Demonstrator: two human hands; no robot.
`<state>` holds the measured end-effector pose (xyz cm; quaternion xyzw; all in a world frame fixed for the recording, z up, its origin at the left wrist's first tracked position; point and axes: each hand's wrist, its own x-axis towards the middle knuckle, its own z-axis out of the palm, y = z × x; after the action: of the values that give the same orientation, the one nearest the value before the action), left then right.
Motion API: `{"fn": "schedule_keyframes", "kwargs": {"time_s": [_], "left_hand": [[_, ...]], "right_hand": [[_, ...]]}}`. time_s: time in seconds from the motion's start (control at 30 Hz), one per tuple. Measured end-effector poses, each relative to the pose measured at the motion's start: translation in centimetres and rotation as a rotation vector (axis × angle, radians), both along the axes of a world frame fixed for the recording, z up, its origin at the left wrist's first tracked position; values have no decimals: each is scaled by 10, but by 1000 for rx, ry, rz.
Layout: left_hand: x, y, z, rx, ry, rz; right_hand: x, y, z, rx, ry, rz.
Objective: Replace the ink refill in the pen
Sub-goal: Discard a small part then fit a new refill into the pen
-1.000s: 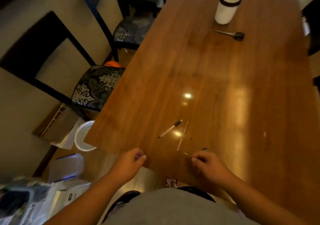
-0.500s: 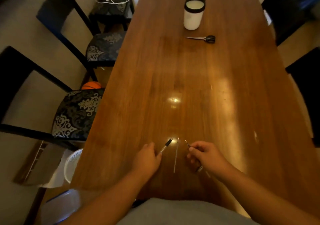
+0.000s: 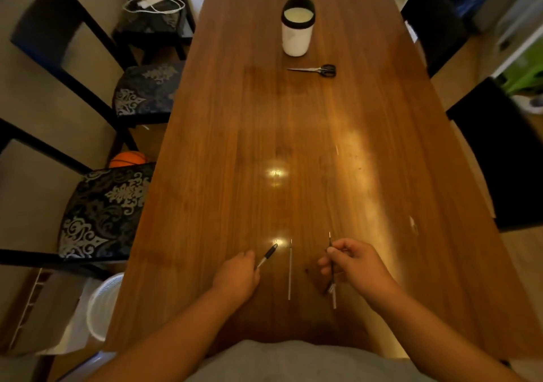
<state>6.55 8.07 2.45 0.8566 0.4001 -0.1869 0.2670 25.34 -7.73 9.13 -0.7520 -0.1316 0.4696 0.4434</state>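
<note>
We find the pen [image 3: 268,254] in the left hand [image 3: 236,276], near the front edge of the table [image 3: 235,146]. The fingers are curled round its rear part, and the black grip end sticks out forward and to the right, low over the wood. The right hand [image 3: 355,267] pinches a thin dark refill [image 3: 332,277] between thumb and fingers. Its tip points away from the person and its lower end (with a small pale piece that we cannot identify) reaches down past the palm. Between the two hands a second, pale refill [image 3: 290,270] lies flat on the table, touched by neither hand and nearly parallel to the dark one. Both forearms come in from the bottom of the view. Far up the table stands a white cup [image 3: 296,33], with a pair of scissors [image 3: 314,70] lying just in front of it. One second ago the pen lay on the table beside the pale refill; half a second ago the left hand already held it, and the dark refill leaned more to the left.
</note>
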Motion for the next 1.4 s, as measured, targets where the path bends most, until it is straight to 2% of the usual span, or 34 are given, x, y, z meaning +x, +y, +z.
{"fn": "schedule_keyframes", "kwargs": {"time_s": [0.23,0.43,0.53,0.67,0.93,1.4], "left_hand": [[-25,-12,6,-106,-22,186],[-28,-28,35,-395,-408,454],[-20,-37,67,-409,-582,455],[-10,-47,105,-468,-716,426],[-12,-58,132,-553,-772,371],[-13,-66,144,-541,-849,353]], "right_hand": [[10,-2,4,9,45,-73],[25,1,18,93,32,-128],[29,6,34,182,75,-166],[32,14,60,326,187,-236],[34,19,93,458,228,-297],[31,19,94,438,287,-299]]}}
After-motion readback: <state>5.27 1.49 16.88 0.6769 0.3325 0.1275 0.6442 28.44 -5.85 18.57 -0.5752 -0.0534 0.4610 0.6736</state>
